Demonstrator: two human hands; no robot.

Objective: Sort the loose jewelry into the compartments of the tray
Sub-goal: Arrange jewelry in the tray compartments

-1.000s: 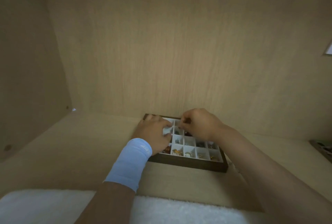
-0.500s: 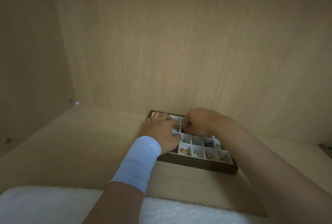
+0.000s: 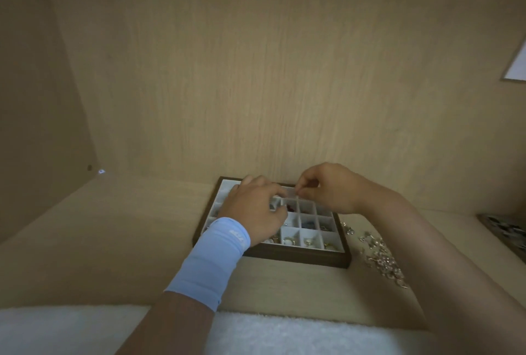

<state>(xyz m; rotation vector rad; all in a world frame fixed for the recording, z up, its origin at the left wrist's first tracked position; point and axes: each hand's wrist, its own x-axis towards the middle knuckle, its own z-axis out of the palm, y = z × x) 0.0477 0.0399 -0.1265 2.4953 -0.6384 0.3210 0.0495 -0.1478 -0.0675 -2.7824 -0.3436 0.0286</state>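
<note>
Hovering over the far half of the tray (image 3: pixel 296 258): both hands, fingertips nearly meeting above the back row of compartments. Left hand (image 3: pixel 253 212) palm down across the left columns, fingers curled and drawn together, thumb and forefinger pinched near a small pale item too blurred to name. Pale blue wristband (image 3: pixel 212 260) around the left wrist. Right hand (image 3: pixel 327 186) raised just above the back edge, fingers bent in, thumb and forefinger tips pressed together at the same spot; impossible to tell whether anything sits between them.

Dark wooden frame, white dividers, resting flat on the light wooden shelf (image 3: pixel 113 240) close to the back wall (image 3: pixel 256 70). Near row holding small gold-coloured pieces (image 3: pixel 308 241); middle row showing a bluish piece (image 3: pixel 308 223) and a darker one beside it; a reddish piece (image 3: pixel 291 208) just past the left thumb. Left columns mostly hidden under the hand.

Loose jewelry (image 3: pixel 378 255) scattered on the shelf just right of the tray, a thin trail of pale metallic bits running toward the near edge, partly under the right forearm. White towel (image 3: pixel 71 329) along the bottom edge. Dark patterned object (image 3: pixel 503 231) at the far right, cut off by the frame.
</note>
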